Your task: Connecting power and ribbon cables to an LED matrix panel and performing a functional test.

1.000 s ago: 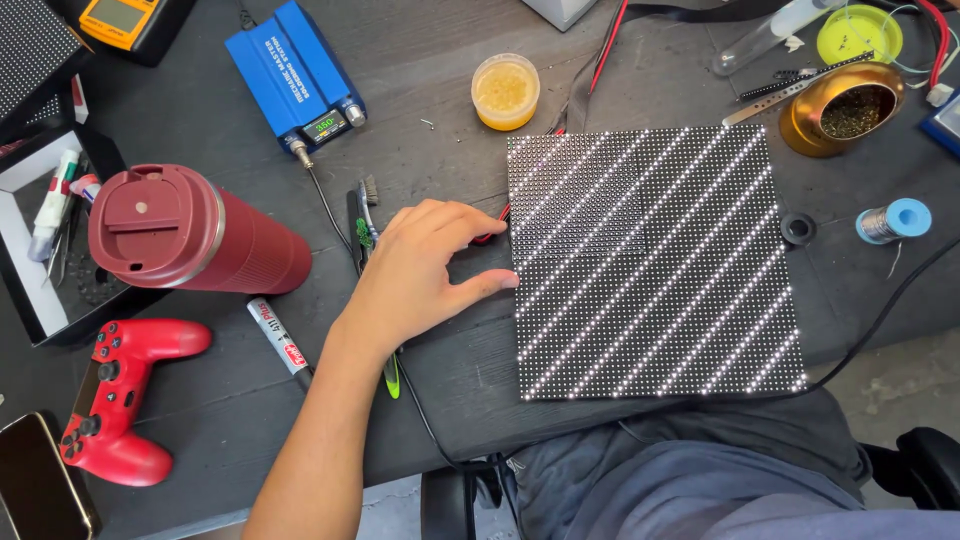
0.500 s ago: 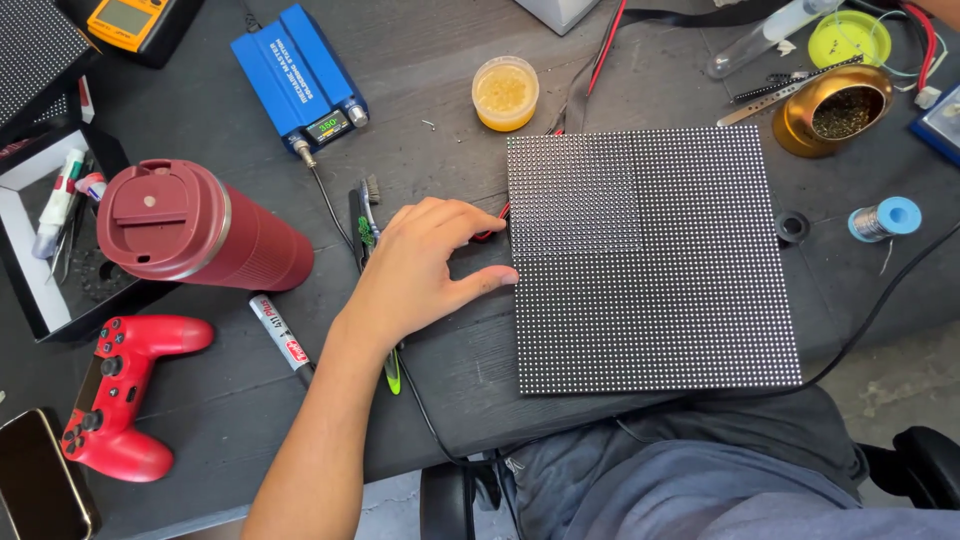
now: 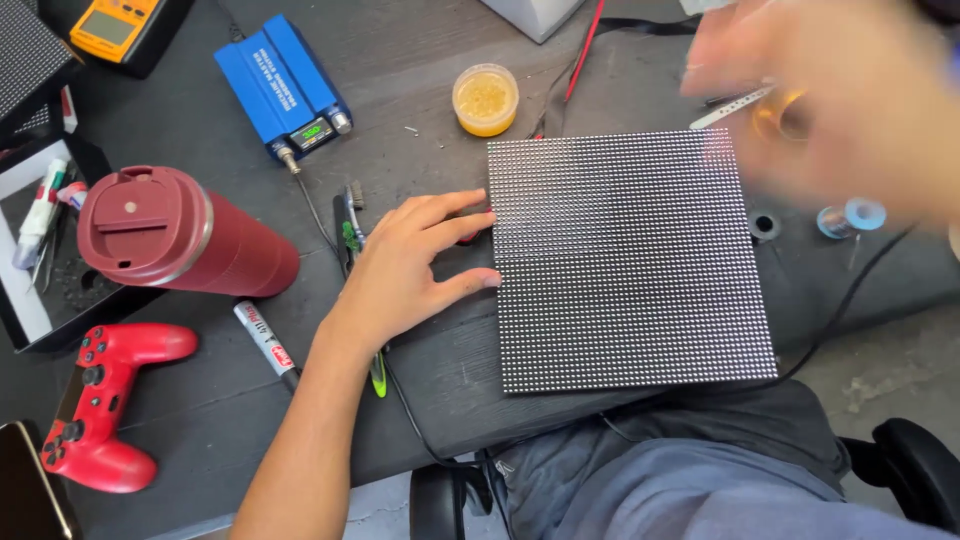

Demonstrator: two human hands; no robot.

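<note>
The square black LED matrix panel with its grid of pale dots [image 3: 630, 260] lies flat on the dark worktable [image 3: 420, 100], its near edge overhanging the table's front. The left hand [image 3: 410, 270] rests palm-down just left of the panel, fingers spread and holding nothing — fingertips touching its left edge. The right hand [image 3: 840, 100] hovers blurred above the panel's far right corner (its grip cannot be told). Beyond the panel's far edge, a small round tub of amber paste [image 3: 485, 98]; well left, a maroon lidded tumbler [image 3: 180, 240].

Left hand [image 3: 405, 265] flat, fingers spread, right hand [image 3: 830, 95] raised, blurred
</note>
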